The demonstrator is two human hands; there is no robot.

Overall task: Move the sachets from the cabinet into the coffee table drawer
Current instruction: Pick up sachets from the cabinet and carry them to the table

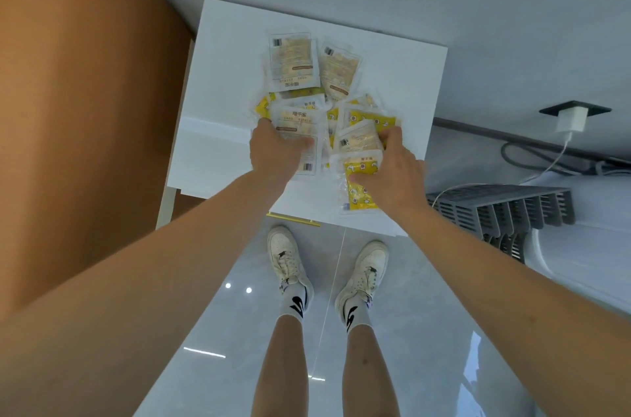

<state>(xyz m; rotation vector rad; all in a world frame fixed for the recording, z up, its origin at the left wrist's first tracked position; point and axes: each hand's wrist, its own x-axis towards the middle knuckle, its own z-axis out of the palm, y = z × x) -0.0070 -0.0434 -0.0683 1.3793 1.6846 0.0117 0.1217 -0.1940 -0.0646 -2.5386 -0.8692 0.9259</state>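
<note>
An orange panel (pixel 78 116) is seen at 9 o'clock, a grey rack (pixel 505 211) at 3. Clear and yellow sachets (pixel 307 81) are heaped on the white surface (pixel 403 75). Sachets are gripped by the curled left hand (pixel 273 150) and right hand (pixel 392 174).

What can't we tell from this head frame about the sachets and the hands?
- Sachet count: the pile overlaps, and lower sachets are covered by upper ones and by both hands.
- Left hand fingertips: tucked under its sachets, so the depth of the grip is hidden.
- Right hand palm side: faces away.
- Sachet print: too small and blurred to read.
- Coffee table drawer: not in view.
- White cabinet front: hidden, seen from above.
</note>
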